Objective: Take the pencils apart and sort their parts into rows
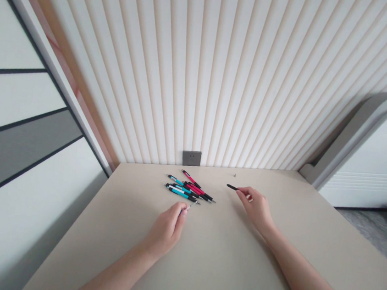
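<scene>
My left hand (169, 225) is closed on a thin, pale pen refill (192, 205), whose far end sticks out past the thumb; the rest is hidden in the fingers. To the right, my right hand (255, 206) pinches a short black pen barrel (232, 187) just above the table, pointing left. Beyond my left hand lies a loose pile of click pens, with several turquoise pens (179, 193), some red pens (200, 192) and a white pen. One red pen (191, 178) lies at the back of the pile.
The beige table (201, 266) runs back to a ribbed cream wall (204, 72) with a dark socket (191, 158). A tiny grey cone-shaped piece (235, 175) rests near the back edge. A white panelled cabinet (15, 158) stands left, a grey-and-white bed frame (369, 149) right.
</scene>
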Demonstrator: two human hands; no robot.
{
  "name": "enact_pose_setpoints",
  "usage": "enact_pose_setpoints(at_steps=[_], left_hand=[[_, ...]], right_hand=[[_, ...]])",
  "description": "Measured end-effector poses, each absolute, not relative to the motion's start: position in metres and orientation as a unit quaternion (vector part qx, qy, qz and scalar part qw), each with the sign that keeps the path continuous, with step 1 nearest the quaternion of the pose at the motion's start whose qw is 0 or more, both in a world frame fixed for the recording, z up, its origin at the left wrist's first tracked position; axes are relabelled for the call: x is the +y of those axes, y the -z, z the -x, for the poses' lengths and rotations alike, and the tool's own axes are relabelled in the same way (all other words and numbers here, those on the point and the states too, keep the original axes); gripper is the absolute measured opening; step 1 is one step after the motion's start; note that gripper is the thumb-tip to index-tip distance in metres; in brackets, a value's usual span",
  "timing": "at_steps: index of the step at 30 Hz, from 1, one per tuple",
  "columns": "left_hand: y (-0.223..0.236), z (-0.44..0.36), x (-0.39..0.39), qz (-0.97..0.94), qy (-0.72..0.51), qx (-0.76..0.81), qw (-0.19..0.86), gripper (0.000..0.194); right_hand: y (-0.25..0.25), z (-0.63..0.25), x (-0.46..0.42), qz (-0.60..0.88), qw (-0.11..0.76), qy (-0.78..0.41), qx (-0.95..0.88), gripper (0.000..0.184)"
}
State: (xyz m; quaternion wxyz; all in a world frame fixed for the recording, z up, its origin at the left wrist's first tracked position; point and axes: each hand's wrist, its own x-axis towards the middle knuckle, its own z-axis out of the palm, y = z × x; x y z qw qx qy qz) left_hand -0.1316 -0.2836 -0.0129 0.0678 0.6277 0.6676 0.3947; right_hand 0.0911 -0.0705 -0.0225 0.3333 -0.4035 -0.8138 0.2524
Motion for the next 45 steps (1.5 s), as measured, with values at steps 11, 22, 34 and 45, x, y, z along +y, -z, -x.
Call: enact_pose_setpoints(at_steps=[11,22,34,45], left_hand=[[0.013,0.132,-0.282,-0.664,-0.322,0.675,0.019,0.019],[0.013,0.131,-0.28,-0.667,-0.314,0.676,-0.005,0.019],[0.013,0.131,-0.28,-0.663,-0.302,0.685,0.0,0.019],[0.008,0.129,-0.281,-0.676,-0.284,0.68,-0.002,0.021]], right_hand=[[0.04,-0.115,-0.033,0.581,0.234,-0.142,-0.766,0.026],[0.047,-0.122,-0.018,0.588,0.215,-0.121,-0.771,0.029],[0.047,-0.117,-0.006,0.609,0.218,-0.092,-0.757,0.03],[0.019,-0.086,-0.083,0.314,0.369,-0.17,-0.858,0.026]])
